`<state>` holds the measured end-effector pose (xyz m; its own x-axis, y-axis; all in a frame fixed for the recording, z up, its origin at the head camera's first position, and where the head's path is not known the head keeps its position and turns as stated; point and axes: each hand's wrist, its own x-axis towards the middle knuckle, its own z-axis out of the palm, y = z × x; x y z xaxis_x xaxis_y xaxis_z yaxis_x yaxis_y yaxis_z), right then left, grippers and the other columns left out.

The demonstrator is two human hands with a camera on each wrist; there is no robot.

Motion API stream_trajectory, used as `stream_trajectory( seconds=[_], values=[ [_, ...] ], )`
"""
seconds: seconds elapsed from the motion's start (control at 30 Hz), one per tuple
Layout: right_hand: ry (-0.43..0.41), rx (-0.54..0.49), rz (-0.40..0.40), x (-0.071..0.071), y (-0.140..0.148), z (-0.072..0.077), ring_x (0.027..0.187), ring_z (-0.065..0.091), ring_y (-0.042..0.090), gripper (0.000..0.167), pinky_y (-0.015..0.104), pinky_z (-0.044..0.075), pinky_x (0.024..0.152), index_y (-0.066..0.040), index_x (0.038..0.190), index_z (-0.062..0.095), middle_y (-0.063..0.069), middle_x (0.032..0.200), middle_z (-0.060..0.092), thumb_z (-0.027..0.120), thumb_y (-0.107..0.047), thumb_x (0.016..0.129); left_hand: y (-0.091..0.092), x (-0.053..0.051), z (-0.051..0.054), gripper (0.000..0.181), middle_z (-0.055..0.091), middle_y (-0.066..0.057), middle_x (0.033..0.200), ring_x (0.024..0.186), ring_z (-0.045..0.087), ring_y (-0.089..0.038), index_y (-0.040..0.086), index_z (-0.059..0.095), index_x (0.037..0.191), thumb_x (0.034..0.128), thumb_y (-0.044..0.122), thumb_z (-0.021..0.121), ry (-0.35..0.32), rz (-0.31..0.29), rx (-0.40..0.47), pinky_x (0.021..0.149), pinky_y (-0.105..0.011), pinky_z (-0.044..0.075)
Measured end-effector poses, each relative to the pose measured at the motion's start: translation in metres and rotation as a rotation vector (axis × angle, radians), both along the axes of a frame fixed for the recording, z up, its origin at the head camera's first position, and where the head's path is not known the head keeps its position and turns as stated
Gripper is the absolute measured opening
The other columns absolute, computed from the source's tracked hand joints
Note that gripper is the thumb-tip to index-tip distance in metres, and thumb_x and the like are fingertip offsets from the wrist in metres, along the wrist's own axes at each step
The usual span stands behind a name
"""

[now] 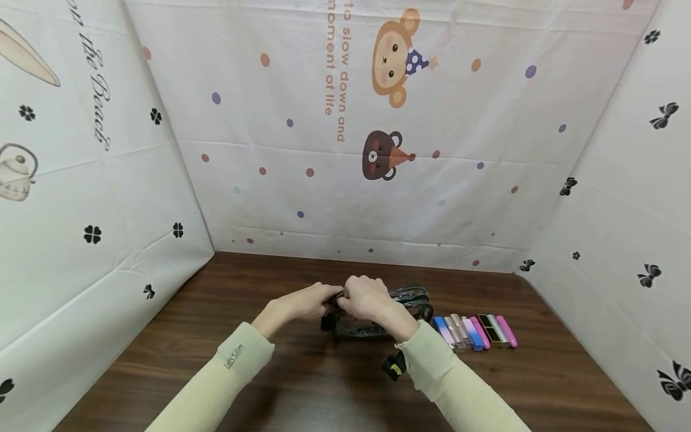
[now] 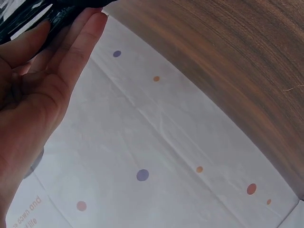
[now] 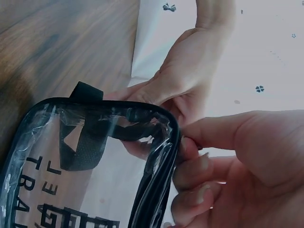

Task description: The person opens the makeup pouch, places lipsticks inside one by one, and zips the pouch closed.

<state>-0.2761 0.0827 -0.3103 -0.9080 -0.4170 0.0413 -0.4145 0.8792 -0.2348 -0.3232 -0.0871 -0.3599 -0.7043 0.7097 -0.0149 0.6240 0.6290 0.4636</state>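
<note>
A clear toiletry bag (image 1: pixel 412 295) with black trim and dark printed letters stands on the table between my hands. My left hand (image 1: pixel 310 301) holds its left end, thumb on one side and fingers on the other, near a black fabric tab (image 3: pixel 88 92). In the left wrist view, the bag's black edge (image 2: pixel 64 16) and a pale zipper strip lie by that thumb. My right hand (image 3: pixel 247 156) pinches the zipped rim near the same corner with thumb and curled forefinger. Whether a zipper pull is between those fingertips is hidden.
A row of several slim cosmetic tubes (image 1: pixel 475 332), pink, blue and gold, lies right of the bag. Near my right cuff is a small black device (image 1: pixel 395 366) with a yellow mark. Printed white cloth walls (image 1: pixel 335 210) border the brown table (image 1: pixel 243 282) at back and sides.
</note>
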Motion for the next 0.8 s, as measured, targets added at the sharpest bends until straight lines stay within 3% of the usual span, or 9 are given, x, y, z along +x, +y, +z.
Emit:
stream_trajectory(
  seconds=[0.27,0.8],
  values=[
    [0.118,-0.099,0.027,-0.001,0.006,-0.005,0.038,0.031,0.010,0.045,0.022,0.020,0.041,-0.018,0.054,0.042,-0.006,0.043,0.034,0.056,-0.022,0.096,0.001,-0.006,-0.002,0.024,0.055,0.002,0.082,0.062,0.040,-0.009,0.016,0.058,0.106,0.0946,-0.002,0.047,0.033,0.011,-0.003,0.064,-0.025,0.037],
    [0.107,-0.091,-0.024,-0.006,0.012,-0.006,0.035,0.022,0.009,0.051,0.022,0.013,0.039,-0.019,0.047,0.039,-0.008,0.039,0.027,0.055,-0.018,0.095,0.001,-0.008,-0.002,0.024,0.059,0.002,0.087,0.065,0.045,-0.009,0.016,0.059,0.103,0.0944,-0.002,0.047,0.027,-0.012,0.031,0.064,-0.026,0.039]
  ],
)
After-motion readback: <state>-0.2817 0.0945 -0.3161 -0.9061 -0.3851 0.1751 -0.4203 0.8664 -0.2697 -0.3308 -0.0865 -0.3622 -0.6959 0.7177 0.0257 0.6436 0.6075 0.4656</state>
